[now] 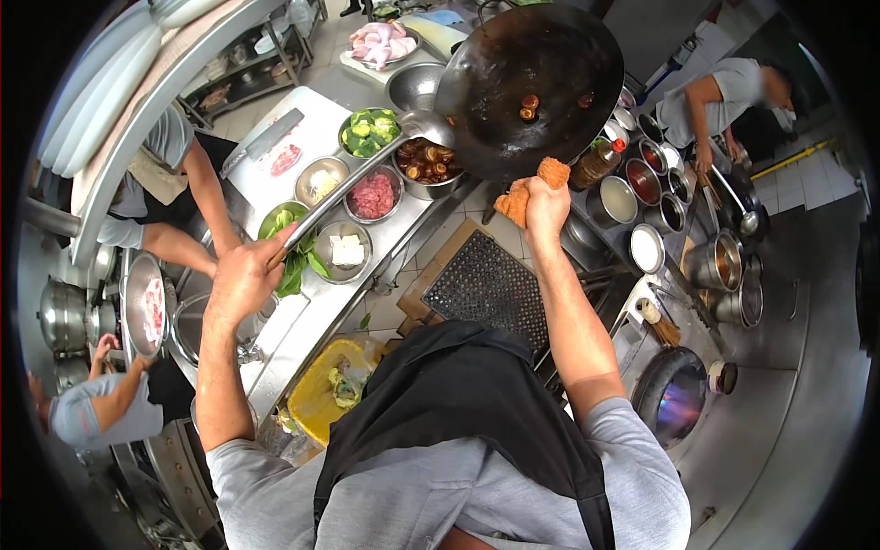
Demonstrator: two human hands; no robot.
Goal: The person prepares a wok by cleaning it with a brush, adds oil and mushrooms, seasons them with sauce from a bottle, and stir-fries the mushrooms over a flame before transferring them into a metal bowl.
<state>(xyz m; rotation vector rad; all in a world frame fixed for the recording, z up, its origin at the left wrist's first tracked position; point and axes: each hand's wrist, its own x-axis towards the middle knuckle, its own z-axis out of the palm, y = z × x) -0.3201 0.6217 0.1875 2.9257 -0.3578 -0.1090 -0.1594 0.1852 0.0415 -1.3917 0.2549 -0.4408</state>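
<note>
My left hand (245,276) grips the long handle of a steel ladle (427,128), whose bowl is over the rim of a metal bowl (432,189) of cooked, sliced mushrooms (423,162). With an orange cloth (512,204) wrapped in its grasp, my right hand (546,210) is closed at the near edge of a dark wok (509,130). The cloth hides the part of the wok being held. The wok is raised and tipped beside the mushroom bowl, and a few mushroom slices (529,108) cling to its inside. Leafy greens (295,265) lie just right of my left hand.
Bowls of broccoli (370,132), raw meat (373,197) and tofu (346,250) line the steel counter. Sauce pots (617,201) and a bottle (597,163) stand right. A burner flame (679,407) is lit. A co-worker's arms (206,199) reach in left; another person (715,103) works right.
</note>
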